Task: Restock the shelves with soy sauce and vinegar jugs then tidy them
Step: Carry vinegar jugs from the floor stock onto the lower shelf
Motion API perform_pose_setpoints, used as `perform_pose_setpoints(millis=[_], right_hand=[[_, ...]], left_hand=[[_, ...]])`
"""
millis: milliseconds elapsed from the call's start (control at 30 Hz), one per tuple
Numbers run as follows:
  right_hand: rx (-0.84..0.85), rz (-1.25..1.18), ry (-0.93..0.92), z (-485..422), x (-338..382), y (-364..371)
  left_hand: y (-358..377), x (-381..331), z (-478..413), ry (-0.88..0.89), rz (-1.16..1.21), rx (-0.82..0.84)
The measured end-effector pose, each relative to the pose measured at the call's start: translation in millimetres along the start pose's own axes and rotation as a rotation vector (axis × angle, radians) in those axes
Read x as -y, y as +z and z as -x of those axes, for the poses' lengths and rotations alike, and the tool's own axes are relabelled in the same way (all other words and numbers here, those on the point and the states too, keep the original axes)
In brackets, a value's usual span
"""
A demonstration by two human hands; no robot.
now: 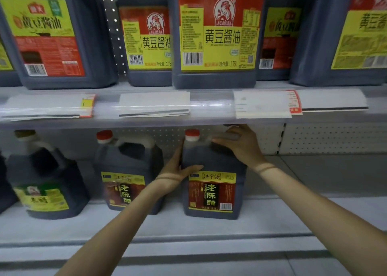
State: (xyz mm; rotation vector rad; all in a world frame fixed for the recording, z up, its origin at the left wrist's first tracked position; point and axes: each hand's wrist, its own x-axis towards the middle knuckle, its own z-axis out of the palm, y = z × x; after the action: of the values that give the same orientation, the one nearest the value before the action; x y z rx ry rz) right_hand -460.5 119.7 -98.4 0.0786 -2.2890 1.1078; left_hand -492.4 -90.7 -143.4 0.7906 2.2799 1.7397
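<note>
A dark vinegar jug (pixel 212 192) with a red cap and a red-and-yellow label stands on the lower shelf (pixel 188 223). My left hand (pixel 178 166) presses flat against its left side, thumb across the front. My right hand (pixel 240 143) grips the handle on top of the jug. A second jug of the same vinegar (pixel 125 171) stands just to the left, partly behind my left forearm. Further left is a vinegar jug with a green label (pixel 46 181). Soy sauce jugs fill the upper shelf, a large one (pixel 217 34) straight above.
The upper shelf's front rail (pixel 188 106) carries price tags and hangs just above my right hand. The lower shelf to the right of the held jug (pixel 314 181) holds nothing. A perforated back panel (pixel 324 137) closes the rear.
</note>
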Motion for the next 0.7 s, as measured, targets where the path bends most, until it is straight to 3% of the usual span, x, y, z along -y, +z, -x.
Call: perform_pose_setpoints(millis=[267,367,567,700], right_hand=[[-0.139,0.062,-0.016,14.7,10.8,8.7],[-0.104,0.137,0.037,19.6,16.9,9.8],[-0.082,0.164,0.11,25.2,24.3,8.8],[-0.008,0.246,0.144,33.2,26.3,4.7]], left_hand=[[-8.4,-3.1,1.7,0.058,-0.076,0.012],[-8.2,-6.7,6.2,0.076,-0.134,0.025],[-6.5,-19.3,20.9,0.167,-0.356,0.016],[-18.8,-29.0,29.7,0.334,-0.772,-0.055]])
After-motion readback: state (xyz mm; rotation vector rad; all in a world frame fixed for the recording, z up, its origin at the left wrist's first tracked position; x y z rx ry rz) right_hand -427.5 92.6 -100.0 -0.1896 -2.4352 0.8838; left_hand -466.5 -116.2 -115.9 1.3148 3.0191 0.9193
